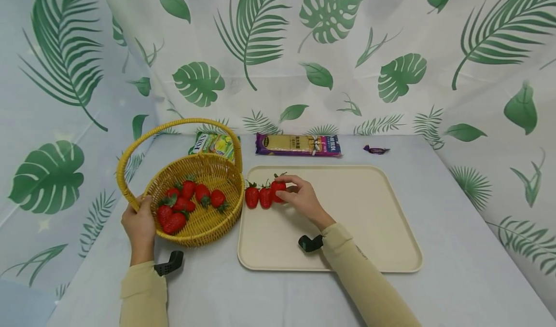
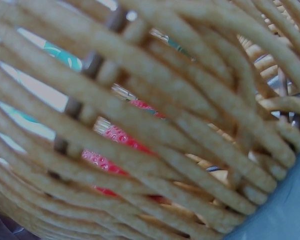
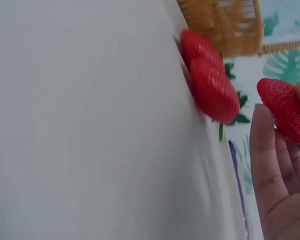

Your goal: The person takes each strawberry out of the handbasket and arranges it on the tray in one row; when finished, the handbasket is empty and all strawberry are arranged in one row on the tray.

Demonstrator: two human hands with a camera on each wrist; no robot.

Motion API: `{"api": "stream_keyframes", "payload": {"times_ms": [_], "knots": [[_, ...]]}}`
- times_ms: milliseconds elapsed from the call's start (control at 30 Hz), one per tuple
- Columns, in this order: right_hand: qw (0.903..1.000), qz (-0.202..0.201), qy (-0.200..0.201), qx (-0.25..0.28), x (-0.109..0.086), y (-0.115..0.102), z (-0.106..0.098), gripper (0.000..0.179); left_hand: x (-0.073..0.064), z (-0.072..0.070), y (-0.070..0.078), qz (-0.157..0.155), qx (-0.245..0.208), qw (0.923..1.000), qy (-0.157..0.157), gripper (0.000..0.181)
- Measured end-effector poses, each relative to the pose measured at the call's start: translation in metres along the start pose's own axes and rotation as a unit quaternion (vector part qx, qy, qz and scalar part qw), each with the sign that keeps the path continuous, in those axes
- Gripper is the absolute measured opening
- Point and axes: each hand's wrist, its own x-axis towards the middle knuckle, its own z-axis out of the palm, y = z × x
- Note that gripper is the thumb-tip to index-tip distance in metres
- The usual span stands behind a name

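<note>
My left hand (image 1: pixel 140 221) grips the near left rim of a yellow wicker basket (image 1: pixel 204 238), where its tall handle joins. Inside lie several red strawberries (image 1: pixel 175 223) with green leaves, mostly on the basket's left side. Between the fingers and thumb of my right hand (image 1: pixel 304 199) a strawberry (image 1: pixel 278 190) is pinched, over the left part of a cream tray (image 1: pixel 347 221). Two more strawberries (image 1: pixel 252 197) stand side by side on the tray, just left of the held one. Through the weave in the left wrist view, red strawberry (image 2: pixel 122 140) skin shows.
Behind the basket lies a green candy bag (image 1: pixel 215 143). A purple and gold packet (image 1: pixel 298 144) lies beyond the tray, with a small purple wrapped candy (image 1: pixel 376 149) to its right. Leaf-printed cloth walls (image 1: pixel 278 76) enclose the back and sides of the table.
</note>
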Motion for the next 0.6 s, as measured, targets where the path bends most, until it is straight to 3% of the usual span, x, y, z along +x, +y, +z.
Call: {"api": "stream_keyframes", "payload": {"times_ms": [333, 600], "knots": [[0.9988, 0.024, 0.043, 0.004, -0.002, 0.013, -0.012, 0.034, 0.000, -0.001, -0.001, -0.005, 0.001, 1.0000, -0.003, 0.040], [0.9930, 0.065, 0.093, -0.031, -0.002, 0.019, -0.013, 0.029, 0.000, -0.001, 0.000, -0.002, -0.003, 1.0000, 0.000, 0.042]]}}
